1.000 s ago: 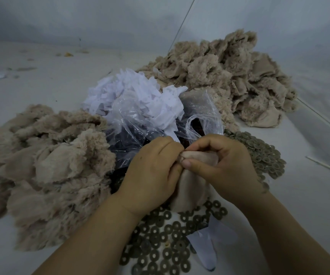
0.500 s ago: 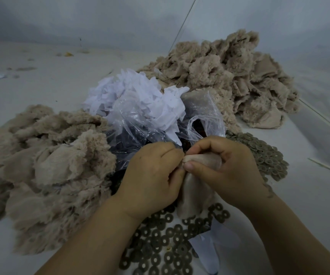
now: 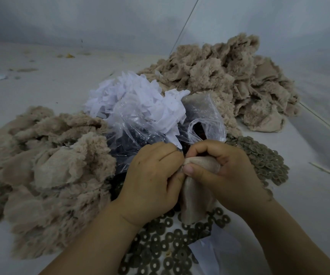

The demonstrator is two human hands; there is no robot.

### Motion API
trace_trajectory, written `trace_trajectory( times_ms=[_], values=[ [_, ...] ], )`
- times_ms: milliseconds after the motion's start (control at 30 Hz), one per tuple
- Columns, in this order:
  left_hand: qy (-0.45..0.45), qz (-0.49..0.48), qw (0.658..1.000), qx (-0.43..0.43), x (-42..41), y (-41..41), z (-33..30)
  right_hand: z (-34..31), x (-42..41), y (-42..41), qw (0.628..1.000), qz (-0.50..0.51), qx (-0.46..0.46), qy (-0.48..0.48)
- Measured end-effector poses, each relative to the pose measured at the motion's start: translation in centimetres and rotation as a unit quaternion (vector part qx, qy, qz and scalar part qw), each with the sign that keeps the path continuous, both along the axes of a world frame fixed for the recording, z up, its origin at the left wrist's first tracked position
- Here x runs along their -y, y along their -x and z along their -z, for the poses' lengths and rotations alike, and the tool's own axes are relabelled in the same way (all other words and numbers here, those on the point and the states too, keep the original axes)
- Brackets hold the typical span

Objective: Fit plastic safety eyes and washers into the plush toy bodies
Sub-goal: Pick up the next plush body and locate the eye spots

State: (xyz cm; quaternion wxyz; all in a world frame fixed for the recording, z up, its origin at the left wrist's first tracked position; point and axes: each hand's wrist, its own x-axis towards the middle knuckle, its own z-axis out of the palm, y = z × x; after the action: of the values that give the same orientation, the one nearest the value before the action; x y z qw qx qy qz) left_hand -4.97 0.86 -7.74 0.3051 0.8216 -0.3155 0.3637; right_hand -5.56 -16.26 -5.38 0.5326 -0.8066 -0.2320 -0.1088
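A pale grey worktop [image 3: 41, 90] runs back to a plain grey wall. At about one o'clock, far back, lies the largest heap of beige plush bodies [image 3: 225, 76], turned so fur and smooth backing both show. A second beige plush heap [image 3: 47, 171] fills the nine o'clock side. Between them, near twelve o'clock from the hands, sits a crumpled clear plastic bag [image 3: 140, 133]; white paper or fabric scraps [image 3: 136, 98] pile at its top, and small dark pieces show through its lower part, too dim to identify. Ring-shaped grey-green washers [image 3: 164, 247] are strewn at six o'clock, with a denser washer pile [image 3: 259, 157] at three o'clock. At centre both hands work one small plush body [image 3: 195, 197], smooth side out, hanging just above the washers. The right hand [image 3: 221, 171] has its fingers [image 3: 198, 150] curled, thumb pinching the fabric's top. The left hand [image 3: 152, 175] grips the same spot, fingers clenched on it.
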Motion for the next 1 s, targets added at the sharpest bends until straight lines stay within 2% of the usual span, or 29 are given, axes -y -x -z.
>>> trace_trajectory(
  times_ms=[333, 533, 733, 833, 900, 967, 1000],
  values=[
    [0.026, 0.009, 1.000, 0.001, 0.1, 0.2, 0.0, -0.1, -0.2, 0.1, 1.000, 0.007, 0.004, 0.017],
    [0.010, 0.003, 1.000, 0.015, -0.1, 0.0, -0.1, -0.1, -0.3, 0.1, 0.994, 0.026, 0.097, 0.030],
    [-0.003, -0.057, 0.996, 0.069, -0.1, -0.5, 0.8, 0.2, 0.2, -0.2, 0.992, 0.037, 0.122, 0.003],
    [0.000, -0.031, 0.997, 0.076, 0.0, -0.5, 0.9, -0.1, 1.0, -0.5, 0.990, 0.129, 0.052, -0.034],
    [0.003, -0.013, 0.998, 0.058, 0.1, -0.3, 0.8, -0.2, 1.6, -0.9, 0.979, 0.200, -0.038, 0.016],
    [0.007, -0.011, 0.999, 0.046, 0.1, -0.2, 0.7, -0.1, 1.6, -0.9, 0.969, 0.186, -0.149, 0.069],
    [0.013, -0.008, 0.999, 0.041, 0.2, -0.2, 0.7, 0.0, 1.4, -0.9, 0.964, 0.159, -0.203, 0.060]
  ],
)
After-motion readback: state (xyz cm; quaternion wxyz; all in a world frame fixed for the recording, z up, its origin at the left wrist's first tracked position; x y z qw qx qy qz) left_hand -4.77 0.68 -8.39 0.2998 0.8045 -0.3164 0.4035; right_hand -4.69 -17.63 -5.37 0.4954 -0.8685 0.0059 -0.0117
